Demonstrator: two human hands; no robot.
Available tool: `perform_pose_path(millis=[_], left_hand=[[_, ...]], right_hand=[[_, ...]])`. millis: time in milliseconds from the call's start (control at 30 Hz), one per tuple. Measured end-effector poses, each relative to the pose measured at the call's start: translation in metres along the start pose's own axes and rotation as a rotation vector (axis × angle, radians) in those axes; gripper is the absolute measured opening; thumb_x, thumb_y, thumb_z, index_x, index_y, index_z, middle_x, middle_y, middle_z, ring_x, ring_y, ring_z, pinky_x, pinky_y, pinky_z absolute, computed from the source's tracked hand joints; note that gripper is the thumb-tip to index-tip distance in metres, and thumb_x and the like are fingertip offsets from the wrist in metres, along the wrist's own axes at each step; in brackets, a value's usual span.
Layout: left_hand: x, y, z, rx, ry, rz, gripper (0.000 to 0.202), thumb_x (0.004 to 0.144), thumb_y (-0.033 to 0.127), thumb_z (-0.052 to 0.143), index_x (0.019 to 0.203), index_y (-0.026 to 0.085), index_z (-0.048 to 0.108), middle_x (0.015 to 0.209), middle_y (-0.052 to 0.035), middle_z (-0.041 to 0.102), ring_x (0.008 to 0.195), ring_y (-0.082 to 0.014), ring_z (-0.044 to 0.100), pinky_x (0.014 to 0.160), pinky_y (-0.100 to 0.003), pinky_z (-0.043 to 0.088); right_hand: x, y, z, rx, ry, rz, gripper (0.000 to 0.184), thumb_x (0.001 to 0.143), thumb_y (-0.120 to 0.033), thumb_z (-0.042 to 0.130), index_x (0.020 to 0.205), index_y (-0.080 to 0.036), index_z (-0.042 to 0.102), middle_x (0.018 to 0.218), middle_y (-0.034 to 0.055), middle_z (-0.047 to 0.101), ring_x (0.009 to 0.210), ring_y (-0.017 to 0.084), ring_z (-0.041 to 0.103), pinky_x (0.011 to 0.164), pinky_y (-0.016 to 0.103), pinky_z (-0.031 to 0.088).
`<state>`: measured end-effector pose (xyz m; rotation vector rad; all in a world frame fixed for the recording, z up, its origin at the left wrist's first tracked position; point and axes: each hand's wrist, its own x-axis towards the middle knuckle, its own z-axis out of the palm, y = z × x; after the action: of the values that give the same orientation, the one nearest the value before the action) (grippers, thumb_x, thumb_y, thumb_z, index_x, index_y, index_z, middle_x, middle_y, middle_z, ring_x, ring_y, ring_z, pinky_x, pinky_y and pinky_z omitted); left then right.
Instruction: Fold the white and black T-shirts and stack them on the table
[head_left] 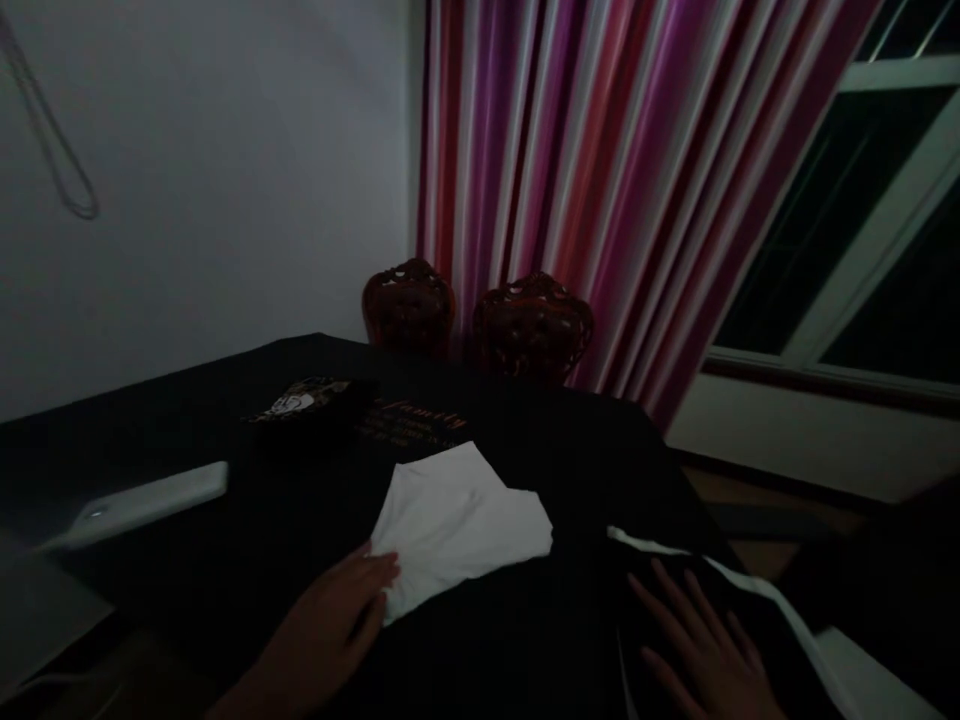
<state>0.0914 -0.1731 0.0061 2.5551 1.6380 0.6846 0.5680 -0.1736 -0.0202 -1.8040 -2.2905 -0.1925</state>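
Note:
In this dim head view a folded white cloth (pixel 457 520) lies on a table covered by a black cloth (pixel 225 560). My left hand (pixel 330 625) rests flat beside the white cloth, fingertips touching its lower left corner, fingers stretched out. My right hand (pixel 701 640) lies flat with fingers spread on a dark garment with white trim (pixel 750 590) at the table's right edge. Neither hand grips anything.
A pale flat device (pixel 142 505) lies at the left. A dark folded item with a printed patch (pixel 307 400) sits farther back. Two carved red chair backs (pixel 532 325) stand behind the table, before a striped curtain (pixel 622 180). A window (pixel 862 220) is at right.

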Motion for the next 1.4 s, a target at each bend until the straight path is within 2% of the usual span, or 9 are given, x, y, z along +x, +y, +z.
perform_pose_path(millis=[200,333,500,600,800,933,1033,1233,1400], left_hand=[[-0.003,-0.003,-0.026,0.065,0.036,0.023,0.025,0.084,0.026,0.049,0.102,0.025,0.067,0.113,-0.0048,0.069,0.111,-0.024,0.061,0.112,-0.054,0.032],[-0.001,0.061,-0.014,-0.118,-0.016,0.088,0.02,0.088,0.032,0.053,0.104,0.026,0.062,0.119,-0.0052,0.063,0.113,-0.0229,0.056,0.096,-0.041,0.049],[0.009,0.122,0.019,-0.169,-0.102,0.065,0.014,0.086,0.024,0.059,0.099,0.022,0.06,0.111,-0.0061,0.061,0.104,-0.0254,0.056,0.091,-0.044,0.046],[0.012,0.122,0.026,-0.327,-0.041,-0.028,0.015,0.094,0.022,0.043,0.091,0.021,0.058,0.097,-0.0043,0.062,0.095,-0.0215,0.056,0.088,-0.039,0.044],[0.0,0.102,0.027,-0.737,0.12,-0.352,0.02,0.09,0.038,0.052,0.081,0.021,0.057,0.082,-0.0018,0.063,0.082,-0.0194,0.06,0.076,-0.03,0.046],[-0.006,0.105,0.027,-0.936,0.145,-0.367,0.022,0.085,0.04,0.058,0.08,0.02,0.062,0.082,-0.0021,0.065,0.082,-0.0192,0.062,0.077,-0.028,0.047],[-0.007,0.112,0.023,-1.011,0.172,-0.323,0.02,0.084,0.037,0.061,0.078,0.019,0.064,0.086,-0.0033,0.066,0.087,-0.0194,0.062,0.084,-0.029,0.045],[0.012,0.102,-0.008,-1.347,0.278,-0.492,0.024,0.08,0.042,0.064,0.087,0.02,0.058,0.08,0.0,0.063,0.075,-0.0148,0.059,0.068,-0.023,0.044],[0.047,0.078,-0.087,-1.29,0.679,-0.484,0.031,0.08,0.05,0.054,0.085,0.019,0.053,0.082,0.0003,0.058,0.076,-0.0145,0.055,0.067,-0.023,0.043]], right_hand=[[0.007,-0.021,-0.03,0.026,-0.122,0.06,0.055,0.092,-0.051,0.041,0.144,-0.035,0.035,0.155,0.0034,0.023,0.143,0.033,0.014,0.108,0.062,0.023],[0.016,-0.047,-0.05,0.063,-0.092,0.006,0.047,0.09,-0.042,0.049,0.135,-0.028,0.05,0.15,0.0079,0.035,0.141,0.03,0.023,0.11,0.055,0.023],[0.044,-0.098,-0.063,0.164,-0.138,-0.305,0.058,0.083,-0.016,0.054,0.137,-0.034,0.043,0.148,0.0038,0.037,0.14,0.025,0.023,0.111,0.051,0.021],[0.064,-0.123,-0.058,0.234,-0.213,-0.408,0.062,0.078,-0.014,0.06,0.135,-0.03,0.045,0.144,0.006,0.042,0.137,0.027,0.029,0.109,0.049,0.025],[0.073,-0.163,-0.049,0.454,-0.157,-0.099,0.019,0.087,-0.034,0.056,0.092,-0.016,0.061,0.092,0.0079,0.063,0.087,0.021,0.057,0.077,0.031,0.043],[0.061,-0.188,-0.048,0.69,-0.345,-0.114,0.043,0.086,-0.059,0.053,0.077,-0.017,0.06,0.072,0.0021,0.06,0.067,0.015,0.053,0.061,0.026,0.037],[0.057,-0.2,-0.048,0.84,-0.301,-0.1,0.039,0.082,-0.055,0.059,0.076,-0.016,0.057,0.07,-0.0004,0.055,0.065,0.013,0.047,0.059,0.024,0.034],[0.074,-0.199,-0.073,1.134,-0.242,-0.082,0.029,0.076,-0.045,0.062,0.075,-0.018,0.051,0.07,-0.0028,0.048,0.064,0.012,0.043,0.058,0.023,0.035],[0.101,-0.18,-0.136,1.082,0.111,-0.131,0.022,0.083,-0.041,0.055,0.079,-0.02,0.049,0.071,-0.0033,0.046,0.066,0.013,0.044,0.061,0.024,0.037]])
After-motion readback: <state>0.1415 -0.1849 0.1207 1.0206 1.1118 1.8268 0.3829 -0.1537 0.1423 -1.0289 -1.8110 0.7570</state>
